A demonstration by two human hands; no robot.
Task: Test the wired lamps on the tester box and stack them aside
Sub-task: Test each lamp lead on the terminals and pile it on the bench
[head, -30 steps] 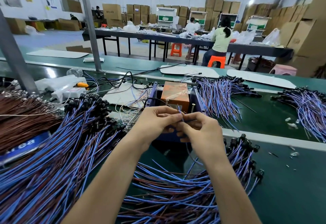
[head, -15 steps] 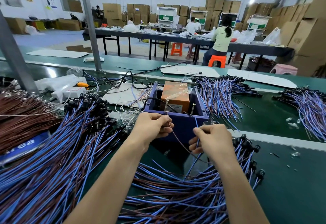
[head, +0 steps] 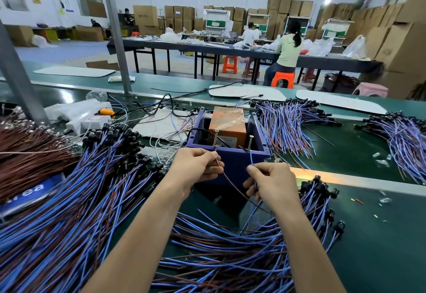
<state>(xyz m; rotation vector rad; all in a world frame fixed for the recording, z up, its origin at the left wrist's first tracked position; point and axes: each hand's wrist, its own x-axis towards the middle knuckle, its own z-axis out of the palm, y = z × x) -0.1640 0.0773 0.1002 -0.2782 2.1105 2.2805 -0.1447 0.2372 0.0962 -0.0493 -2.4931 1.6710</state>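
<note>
Site: factory assembly hall. Evidence: green conveyor belt point(head: 380, 258); wire bundles point(head: 57, 223) heaped on belt; long table point(head: 207, 47), seated workers point(head: 288, 50), plastic stools point(head: 283, 78); stacked cartons point(head: 283, 7) along walls.

A bottle point(head: 97, 95) lies just left of the pole point(head: 116, 39); orange stools point(head: 283, 79) and stacked boxes point(head: 145, 17) stand beyond it.

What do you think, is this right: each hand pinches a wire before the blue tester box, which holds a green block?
No: in the head view the block in the tester box is orange, not green. The left hand pinches a brown wire, the right hand a blue wire, before it.
</note>
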